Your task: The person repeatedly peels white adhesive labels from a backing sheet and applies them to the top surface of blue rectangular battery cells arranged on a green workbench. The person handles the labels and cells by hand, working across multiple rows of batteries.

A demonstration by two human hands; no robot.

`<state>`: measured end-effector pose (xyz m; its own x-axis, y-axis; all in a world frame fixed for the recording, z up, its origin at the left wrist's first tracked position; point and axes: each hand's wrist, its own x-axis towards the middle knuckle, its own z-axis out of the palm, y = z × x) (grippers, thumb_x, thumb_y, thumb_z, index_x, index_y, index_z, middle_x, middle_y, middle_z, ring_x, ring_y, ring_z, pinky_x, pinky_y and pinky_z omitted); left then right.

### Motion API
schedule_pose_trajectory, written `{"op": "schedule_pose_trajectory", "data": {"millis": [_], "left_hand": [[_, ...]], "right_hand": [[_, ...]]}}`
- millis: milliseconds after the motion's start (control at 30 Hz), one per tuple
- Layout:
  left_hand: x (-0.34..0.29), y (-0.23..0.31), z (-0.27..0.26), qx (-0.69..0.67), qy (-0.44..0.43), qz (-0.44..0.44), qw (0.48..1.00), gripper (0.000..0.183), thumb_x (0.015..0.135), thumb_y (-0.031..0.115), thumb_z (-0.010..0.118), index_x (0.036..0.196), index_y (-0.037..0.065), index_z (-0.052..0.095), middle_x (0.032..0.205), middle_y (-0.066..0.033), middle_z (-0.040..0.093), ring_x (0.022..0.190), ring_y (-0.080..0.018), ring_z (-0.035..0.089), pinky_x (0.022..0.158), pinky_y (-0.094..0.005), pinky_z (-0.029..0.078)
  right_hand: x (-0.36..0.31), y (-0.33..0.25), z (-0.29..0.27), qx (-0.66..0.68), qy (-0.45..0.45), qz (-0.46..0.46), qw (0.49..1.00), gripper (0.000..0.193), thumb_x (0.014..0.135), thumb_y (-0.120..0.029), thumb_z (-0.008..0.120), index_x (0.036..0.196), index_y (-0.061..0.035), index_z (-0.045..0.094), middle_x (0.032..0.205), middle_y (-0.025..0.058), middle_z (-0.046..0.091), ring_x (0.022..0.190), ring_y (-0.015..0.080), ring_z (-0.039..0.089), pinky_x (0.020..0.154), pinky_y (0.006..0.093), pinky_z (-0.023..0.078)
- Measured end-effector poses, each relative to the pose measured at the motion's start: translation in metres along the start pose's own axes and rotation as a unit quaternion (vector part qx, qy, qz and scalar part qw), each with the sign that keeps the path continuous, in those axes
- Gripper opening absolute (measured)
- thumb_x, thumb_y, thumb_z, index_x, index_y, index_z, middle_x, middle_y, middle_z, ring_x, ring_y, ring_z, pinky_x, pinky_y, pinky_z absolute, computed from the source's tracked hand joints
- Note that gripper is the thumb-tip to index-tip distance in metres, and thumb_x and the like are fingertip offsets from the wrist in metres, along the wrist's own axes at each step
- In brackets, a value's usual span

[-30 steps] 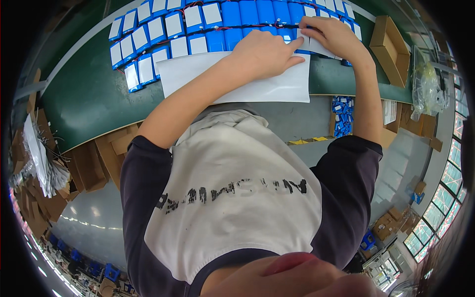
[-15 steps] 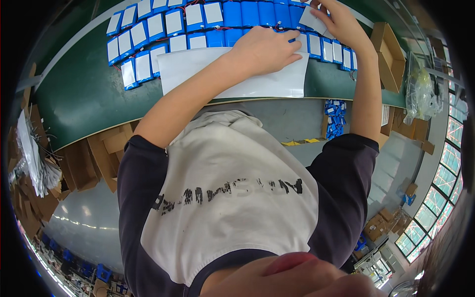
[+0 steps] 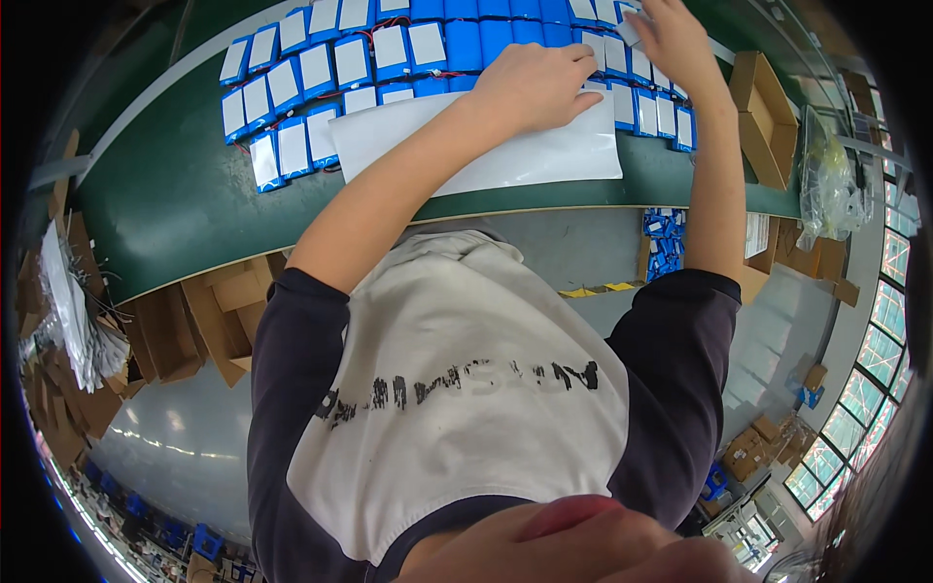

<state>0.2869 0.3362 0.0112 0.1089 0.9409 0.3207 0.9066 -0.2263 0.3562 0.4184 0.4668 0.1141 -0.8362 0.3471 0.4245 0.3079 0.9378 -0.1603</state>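
Several rows of flat blue battery packs (image 3: 465,46) with red wires cover the far part of the green table (image 3: 175,228). Many have a white rectangle (image 3: 316,66) on top; a group in the middle is plain blue. My left hand (image 3: 544,85) reaches over a white sheet (image 3: 476,155); its fingertips rest by a pack with a white rectangle, thumb apart, holding nothing I can see. At the right end of the rows, my right hand (image 3: 677,44) pinches a small white piece (image 3: 634,29), partly hidden by the fingers.
An open cardboard box (image 3: 765,121) stands at the table's right end, beside a clear plastic bag (image 3: 828,180). Below the table edge is a box of blue packs (image 3: 665,243). More cartons (image 3: 228,311) stand at the lower left.
The white piece in my right hand showed larger before; that hand has shifted slightly right. Another pack beside my left fingertips now shows a white rectangle. The view has shifted slightly.
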Motion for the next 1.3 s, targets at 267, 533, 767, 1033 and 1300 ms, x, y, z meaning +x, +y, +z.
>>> {"op": "schedule_pose_trajectory", "data": {"millis": [267, 533, 767, 1033, 1300], "left_hand": [[0.015, 0.006, 0.013, -0.003, 0.007, -0.006, 1.000, 0.041, 0.101, 0.041, 0.060, 0.121, 0.007, 0.066, 0.119, -0.0171, 0.066, 0.087, -0.0338, 0.075, 0.073, -0.0451, 0.061], [-0.004, -0.025, -0.027, 0.041, 0.006, -0.027, 0.999, 0.038, 0.103, 0.040, 0.057, 0.117, 0.005, 0.065, 0.120, -0.0143, 0.067, 0.088, -0.0321, 0.075, 0.073, -0.0441, 0.061], [0.007, -0.040, -0.006, 0.032, 0.054, -0.015, 0.998, 0.039, 0.100, 0.038, 0.062, 0.120, 0.005, 0.065, 0.124, -0.0093, 0.067, 0.090, -0.0300, 0.075, 0.075, -0.0423, 0.062], [0.021, -0.047, 0.002, 0.042, 0.050, -0.044, 0.997, 0.038, 0.097, 0.034, 0.066, 0.119, 0.004, 0.068, 0.130, -0.0093, 0.064, 0.089, -0.0306, 0.075, 0.072, -0.0426, 0.062], [0.023, -0.049, 0.006, 0.057, 0.054, -0.037, 0.996, 0.039, 0.098, 0.037, 0.064, 0.122, 0.006, 0.068, 0.134, -0.0104, 0.064, 0.090, -0.0297, 0.076, 0.072, -0.0414, 0.062]], "right_hand": [[0.021, 0.001, 0.010, 0.111, -0.067, -0.018, 0.991, 0.023, 0.086, 0.006, 0.063, 0.107, -0.0025, 0.068, 0.099, 0.0146, 0.072, 0.092, 0.0310, 0.070, 0.084, 0.0370, 0.055], [0.049, 0.020, 0.048, 0.265, -0.088, 0.048, 0.959, 0.015, 0.090, 0.002, 0.068, 0.106, 0.0006, 0.068, 0.096, 0.0069, 0.073, 0.087, 0.0137, 0.068, 0.080, 0.0296, 0.054], [0.053, 0.034, 0.070, 0.246, -0.092, 0.045, 0.964, 0.015, 0.090, 0.002, 0.069, 0.105, -0.0016, 0.069, 0.097, 0.0081, 0.073, 0.087, 0.0152, 0.069, 0.074, 0.0282, 0.052], [0.057, 0.024, 0.045, 0.193, 0.007, 0.109, 0.975, 0.022, 0.086, -0.001, 0.068, 0.109, -0.0030, 0.069, 0.106, 0.0157, 0.069, 0.102, 0.0325, 0.065, 0.091, 0.0409, 0.051], [0.019, 0.052, 0.055, 0.005, -0.078, 0.038, 0.996, 0.031, 0.079, -0.024, 0.079, 0.103, -0.0041, 0.074, 0.099, 0.0166, 0.070, 0.101, 0.0364, 0.064, 0.092, 0.0432, 0.050]]}}
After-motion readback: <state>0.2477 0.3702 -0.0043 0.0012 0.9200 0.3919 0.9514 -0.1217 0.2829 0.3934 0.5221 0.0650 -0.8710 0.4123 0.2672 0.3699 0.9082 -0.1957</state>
